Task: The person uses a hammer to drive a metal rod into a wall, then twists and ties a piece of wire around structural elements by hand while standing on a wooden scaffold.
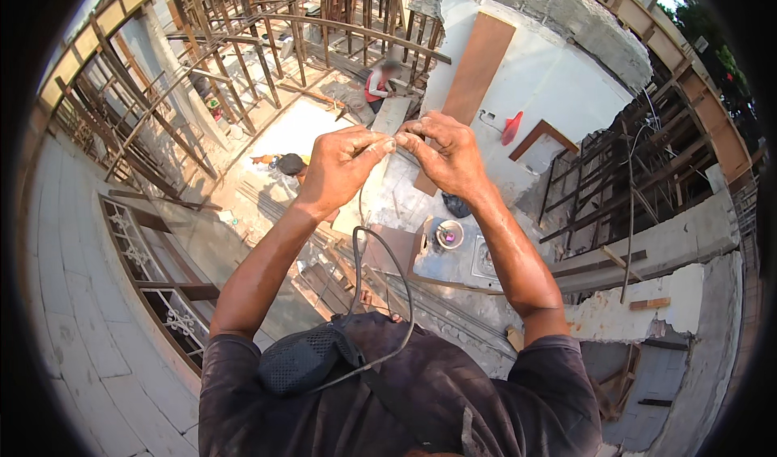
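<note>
Both my hands are raised in front of me, their fingertips meeting near the middle of the view. My left hand (pixel 338 165) is closed in a pinch, thumb against the forefinger. My right hand (pixel 445 154) pinches in the same way, its fingertips touching or almost touching the left ones. Whatever lies between them is too small or hidden to make out. Below the hands, a dark cable (pixel 409 275) loops up from a black mesh pouch (pixel 303 360) on my chest. A thin strand of it rises toward my left wrist, where I lose sight of it.
Wooden props (pixel 324 32) crowd the far side. A person in a red vest (pixel 375 87) crouches beyond my hands; another person's dark-haired head (pixel 290 164) shows at left. A bucket (pixel 449 234), a brown board (pixel 473 68), a broken wall (pixel 639 311) and a window grille (pixel 182 319) surround me.
</note>
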The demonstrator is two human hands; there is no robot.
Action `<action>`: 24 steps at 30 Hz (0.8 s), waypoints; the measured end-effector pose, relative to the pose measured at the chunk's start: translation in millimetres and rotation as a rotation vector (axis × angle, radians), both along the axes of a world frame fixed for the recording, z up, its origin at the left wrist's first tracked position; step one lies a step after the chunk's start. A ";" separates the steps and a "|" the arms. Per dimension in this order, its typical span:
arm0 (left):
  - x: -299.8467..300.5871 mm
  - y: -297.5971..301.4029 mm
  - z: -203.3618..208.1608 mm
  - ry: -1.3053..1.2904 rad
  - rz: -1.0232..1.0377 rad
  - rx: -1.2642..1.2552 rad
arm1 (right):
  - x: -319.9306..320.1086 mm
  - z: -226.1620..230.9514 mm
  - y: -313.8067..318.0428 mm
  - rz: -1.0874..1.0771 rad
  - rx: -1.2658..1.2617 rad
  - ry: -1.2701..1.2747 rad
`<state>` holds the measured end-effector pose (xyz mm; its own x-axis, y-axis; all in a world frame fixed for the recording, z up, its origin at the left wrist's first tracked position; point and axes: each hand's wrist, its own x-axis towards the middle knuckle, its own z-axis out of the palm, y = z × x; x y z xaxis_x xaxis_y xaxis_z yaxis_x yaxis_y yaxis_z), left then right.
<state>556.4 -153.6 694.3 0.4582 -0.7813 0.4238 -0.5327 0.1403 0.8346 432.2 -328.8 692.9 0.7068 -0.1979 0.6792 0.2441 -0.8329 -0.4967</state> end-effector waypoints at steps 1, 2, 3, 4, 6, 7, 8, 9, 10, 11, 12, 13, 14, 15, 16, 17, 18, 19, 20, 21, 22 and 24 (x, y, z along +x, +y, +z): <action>0.2 0.2 -0.3 -0.058 0.017 -0.032 | -2.3 0.2 4.9 -0.002 -0.004 -0.002; 0.9 -0.6 -0.8 -0.115 0.034 -0.064 | -7.4 0.5 13.6 -0.074 0.100 0.063; 2.1 -2.3 -5.3 -0.115 0.034 -0.064 | -9.0 0.7 20.8 -0.143 0.207 0.129; 4.1 -5.8 -13.0 -0.228 0.085 -0.111 | -5.4 -0.1 24.7 -0.145 0.207 0.128; 5.7 -9.4 -20.4 -0.342 0.129 -0.164 | 0.4 -1.7 29.3 -0.303 0.479 0.360; 6.6 -8.1 -22.0 -0.312 0.124 -0.116 | 1.8 -0.1 25.7 -0.237 0.480 0.396; 8.8 -7.4 -23.6 -0.281 0.119 -0.069 | 0.2 3.6 21.2 -0.244 0.478 0.390; 15.6 -6.1 -28.5 -0.284 0.118 -0.068 | -2.8 6.7 17.0 -0.154 0.428 0.458; 24.8 -5.3 -33.3 -0.036 0.030 -0.007 | -6.8 10.0 13.8 -0.063 0.377 0.525; 33.7 -4.2 -36.3 0.212 -0.056 0.054 | -11.7 14.0 13.0 -0.010 0.255 0.372; 36.9 -5.2 -31.5 0.213 -0.064 0.050 | -16.3 18.1 8.9 -0.018 0.252 0.372; 38.7 -5.5 -24.2 0.354 -0.164 0.112 | -18.0 19.3 2.0 0.097 0.243 0.312; 37.8 -4.3 -15.3 0.495 -0.262 0.174 | -17.6 20.1 -4.6 0.211 0.233 0.250; 32.2 0.9 2.6 0.491 -0.280 0.243 | -12.2 18.1 -9.3 0.300 0.295 0.272; 35.6 0.0 -1.4 0.493 -0.284 0.245 | -14.1 16.2 -10.4 0.296 0.297 0.274; 42.0 -2.0 -7.9 0.592 -0.349 0.245 | -16.1 16.4 -10.9 0.283 0.305 0.304; 44.7 -2.1 -9.3 0.692 -0.411 0.243 | -16.5 18.9 -9.7 0.274 0.312 0.335; 45.1 -1.6 -10.2 0.694 -0.411 0.242 | -16.8 20.6 -8.7 0.274 0.312 0.337; 44.4 -1.5 -9.8 0.707 -0.434 0.273 | -17.1 22.1 -7.6 0.286 0.281 0.287; 43.0 -2.0 -8.9 0.720 -0.458 0.307 | -17.3 22.4 -6.8 0.297 0.252 0.237; 40.6 -1.1 -8.1 0.723 -0.459 0.309 | -17.7 22.6 -3.7 0.296 0.255 0.239; 34.0 2.1 -8.5 0.552 -0.338 0.275 | -18.5 21.0 5.6 0.230 0.142 0.197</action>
